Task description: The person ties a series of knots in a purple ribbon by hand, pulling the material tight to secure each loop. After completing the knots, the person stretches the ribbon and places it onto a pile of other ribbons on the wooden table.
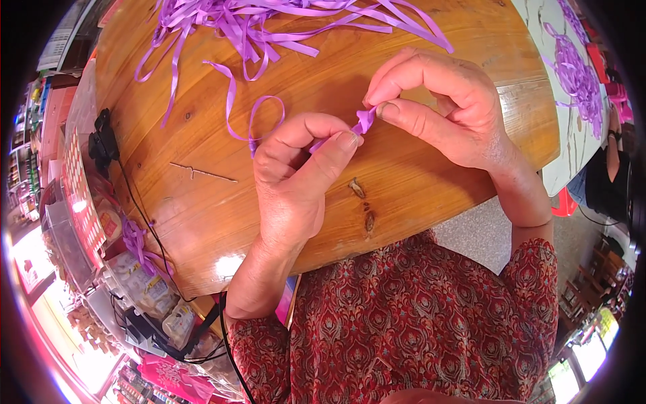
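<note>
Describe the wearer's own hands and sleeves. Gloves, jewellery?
Left hand and right hand bare: no gloves, rings or watch visible. Left sleeve and right sleeve are dark red with an ornate repeating print, ending short of the wrists.

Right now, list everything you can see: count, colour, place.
Held ribbon: one, purple, between both hands
Ribbon pile: one, purple, far edge
Wooden table: one, brown, centre
Wire: one, dark, left tabletop
Corded gadget: one, black, left edge
Ribbon bunch: one, purple, lower left
Plastic containers: several, clear, lower left
White table: one, white, right
Other ribbons: uncountable, purple, on white table
Goods: many, mixed, blurred rim
Co-worker's arm: one, bare, far right
Garment: one, red, bottom
Left hand: one, pinching ribbon, centre
Right hand: one, pinching ribbon, centre-right
</note>
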### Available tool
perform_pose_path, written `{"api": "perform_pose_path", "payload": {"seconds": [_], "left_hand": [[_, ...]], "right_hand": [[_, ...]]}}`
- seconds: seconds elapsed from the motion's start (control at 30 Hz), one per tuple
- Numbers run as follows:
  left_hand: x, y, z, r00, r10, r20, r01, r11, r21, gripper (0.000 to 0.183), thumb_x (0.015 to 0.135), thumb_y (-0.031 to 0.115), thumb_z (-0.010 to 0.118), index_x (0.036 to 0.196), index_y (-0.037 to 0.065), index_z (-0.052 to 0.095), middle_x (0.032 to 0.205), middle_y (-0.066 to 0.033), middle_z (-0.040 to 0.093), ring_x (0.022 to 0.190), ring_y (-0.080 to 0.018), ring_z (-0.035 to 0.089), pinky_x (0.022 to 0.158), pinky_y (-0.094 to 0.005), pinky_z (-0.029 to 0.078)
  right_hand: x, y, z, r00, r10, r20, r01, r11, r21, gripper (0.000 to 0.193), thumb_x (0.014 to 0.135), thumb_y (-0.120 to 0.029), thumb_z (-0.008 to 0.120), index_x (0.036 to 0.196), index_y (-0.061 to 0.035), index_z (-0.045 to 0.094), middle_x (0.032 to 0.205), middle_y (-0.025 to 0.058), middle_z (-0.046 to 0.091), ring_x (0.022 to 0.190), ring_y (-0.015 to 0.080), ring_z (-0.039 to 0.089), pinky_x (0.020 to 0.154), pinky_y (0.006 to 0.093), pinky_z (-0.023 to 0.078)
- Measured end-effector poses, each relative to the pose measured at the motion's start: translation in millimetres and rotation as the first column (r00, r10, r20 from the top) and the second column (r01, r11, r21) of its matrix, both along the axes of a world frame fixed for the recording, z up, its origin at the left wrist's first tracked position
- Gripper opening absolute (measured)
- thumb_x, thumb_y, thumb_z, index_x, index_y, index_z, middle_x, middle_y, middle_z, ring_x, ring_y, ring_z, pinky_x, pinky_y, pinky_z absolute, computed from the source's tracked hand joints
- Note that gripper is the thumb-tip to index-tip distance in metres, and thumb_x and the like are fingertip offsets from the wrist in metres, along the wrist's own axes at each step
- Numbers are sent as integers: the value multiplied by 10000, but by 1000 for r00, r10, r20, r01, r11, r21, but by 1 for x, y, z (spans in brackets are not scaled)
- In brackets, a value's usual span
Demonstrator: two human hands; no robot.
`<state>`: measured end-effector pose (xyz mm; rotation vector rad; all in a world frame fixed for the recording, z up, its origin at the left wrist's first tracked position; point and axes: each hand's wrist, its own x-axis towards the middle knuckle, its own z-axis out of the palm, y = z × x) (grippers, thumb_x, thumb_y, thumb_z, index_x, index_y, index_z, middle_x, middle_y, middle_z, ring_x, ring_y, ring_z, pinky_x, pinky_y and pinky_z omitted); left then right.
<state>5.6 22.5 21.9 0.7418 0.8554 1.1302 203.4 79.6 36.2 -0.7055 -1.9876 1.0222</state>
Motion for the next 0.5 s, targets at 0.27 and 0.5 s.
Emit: {"api": "perform_pose_path", "payload": {"seconds": [0.27, 0.5], "left_hand": [[-1, 0, -2, 1000, -16, 3, 16, 1000, 12, 71, 827, -29, 608, 879, 17, 616, 822, -4, 612, 737, -43, 519, 670, -181, 407], [6, -1, 3, 993, 18, -118, -10, 997, 74, 71, 832, -27, 611, 877, 26, 624, 786, 33, 577, 689, -16, 479, 609, -154, 371]], "right_hand": [[2, 1, 5, 999, -31, -10, 31, 997, 63, 249, 771, -14, 670, 1014, 13, 625, 964, 123, 618, 870, 207, 604, 746, 288, 475], [-8, -2, 3, 981, -27, 194, -79, 852, 517, 454, 640, -155, 748, 1057, -4, 651, 955, 82, 629, 770, 213, 567, 688, 314, 470]]}}
